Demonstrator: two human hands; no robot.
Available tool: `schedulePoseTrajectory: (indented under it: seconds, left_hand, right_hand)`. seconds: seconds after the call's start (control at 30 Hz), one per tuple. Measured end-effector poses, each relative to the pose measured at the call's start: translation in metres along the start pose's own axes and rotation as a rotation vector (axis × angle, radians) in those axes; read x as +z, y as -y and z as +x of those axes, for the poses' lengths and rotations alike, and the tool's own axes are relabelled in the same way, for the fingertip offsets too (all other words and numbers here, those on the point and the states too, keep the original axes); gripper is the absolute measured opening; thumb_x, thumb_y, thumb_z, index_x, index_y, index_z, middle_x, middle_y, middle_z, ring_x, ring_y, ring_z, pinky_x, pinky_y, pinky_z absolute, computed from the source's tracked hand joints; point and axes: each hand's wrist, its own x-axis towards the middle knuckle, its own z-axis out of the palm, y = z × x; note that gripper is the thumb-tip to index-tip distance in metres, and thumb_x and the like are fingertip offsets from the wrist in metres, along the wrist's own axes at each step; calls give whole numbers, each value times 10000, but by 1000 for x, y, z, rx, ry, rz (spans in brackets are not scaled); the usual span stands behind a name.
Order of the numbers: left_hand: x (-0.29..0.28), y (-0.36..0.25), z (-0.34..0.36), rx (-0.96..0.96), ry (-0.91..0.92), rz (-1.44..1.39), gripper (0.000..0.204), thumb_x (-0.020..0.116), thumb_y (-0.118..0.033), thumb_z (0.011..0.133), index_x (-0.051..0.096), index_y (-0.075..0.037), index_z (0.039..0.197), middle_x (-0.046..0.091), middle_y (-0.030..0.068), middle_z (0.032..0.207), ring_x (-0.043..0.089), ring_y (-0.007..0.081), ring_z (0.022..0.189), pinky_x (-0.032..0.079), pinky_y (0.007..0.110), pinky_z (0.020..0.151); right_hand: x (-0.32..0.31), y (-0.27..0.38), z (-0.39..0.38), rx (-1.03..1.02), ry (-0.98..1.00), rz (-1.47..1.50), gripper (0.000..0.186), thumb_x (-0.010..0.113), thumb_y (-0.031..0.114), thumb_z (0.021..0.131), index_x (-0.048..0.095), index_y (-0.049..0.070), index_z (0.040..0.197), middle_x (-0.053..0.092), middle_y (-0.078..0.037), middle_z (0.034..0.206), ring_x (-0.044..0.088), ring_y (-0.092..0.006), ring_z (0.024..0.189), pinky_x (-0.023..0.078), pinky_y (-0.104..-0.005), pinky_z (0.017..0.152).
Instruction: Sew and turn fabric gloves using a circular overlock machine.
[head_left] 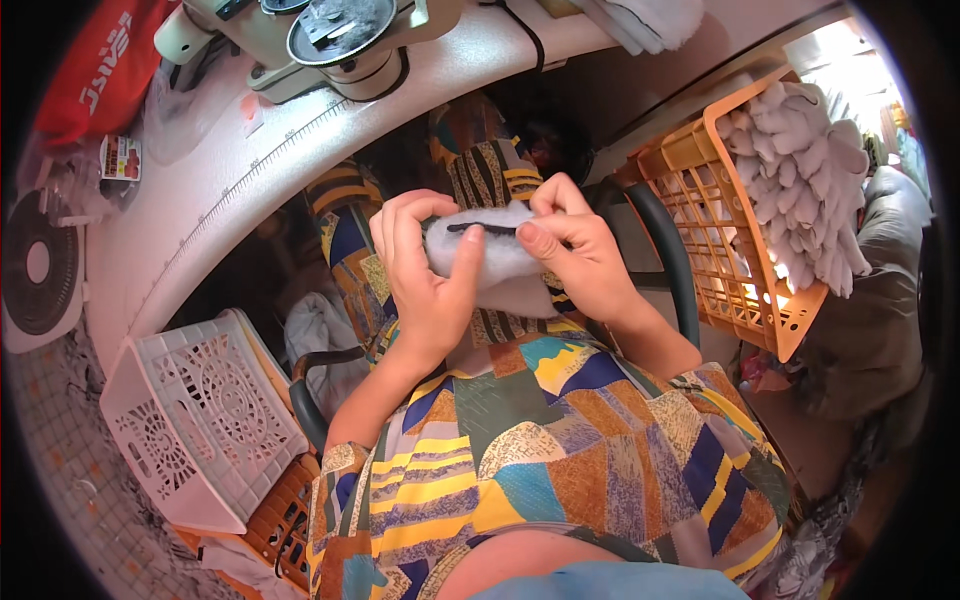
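Both hands hold a fluffy white fabric piece [485,257] above my lap. A narrow black strip [485,228] runs across its upper side, and a smoother pale part hangs below. My left hand [425,260] is closed round the left end, its thumb pressed on the fluff by the strip. My right hand [580,245] pinches the right end, with its thumb and fingers at the strip's end. Whether the strip is an edging or an opening I cannot tell. The fingers behind the piece are partly hidden.
A pale table [240,190] with a ruler marking curves ahead, bearing a machine with a round metal dish [340,30]. On the right an orange basket [700,215] holds many white fabric pieces [800,190]. A white basket [215,400] stands at left. Dark chair arms [668,250] flank me.
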Motion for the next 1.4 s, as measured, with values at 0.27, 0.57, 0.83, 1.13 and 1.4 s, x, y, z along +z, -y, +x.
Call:
schedulePoseTrajectory:
  seconds: [0.27,0.57,0.83,1.13,1.4]
  left_hand:
    - [-8,-17,6,-131,209,-66,414,573,-47,592,484,-33,996,470,144,1027,428,311,990,352,388,915]
    - [3,-26,10,-41,388,-1,533,695,-110,590,483,-44,1075,441,157,1072,409,343,1013,351,420,915]
    - [-6,-35,31,146,94,584,462,621,76,562,545,-58,998,501,128,1032,478,353,983,379,429,831]
    - [16,-39,16,351,86,30,337,543,105,615,574,26,942,578,174,933,553,383,848,461,414,762]
    - [4,-42,10,217,467,-264,256,586,87,691,601,-14,925,607,150,844,600,344,764,484,392,697]
  right_hand:
    - [-1,0,5,103,-65,177,250,594,214,938,708,-6,903,343,-3,857,361,-109,802,307,-226,731]
    - [5,14,-1,-39,-182,-202,243,559,225,944,748,108,1041,349,-6,851,318,-173,873,278,-293,860]
    - [3,32,-8,-302,-232,-545,226,636,214,887,739,155,1080,375,-18,864,322,-207,896,290,-318,854]
    - [10,-14,26,-393,-500,-655,527,716,47,630,625,100,1147,519,-108,914,581,-300,823,486,-361,682]
    - [-17,0,37,-513,-373,-468,245,742,91,620,643,63,842,531,-86,777,571,-283,717,478,-336,644]
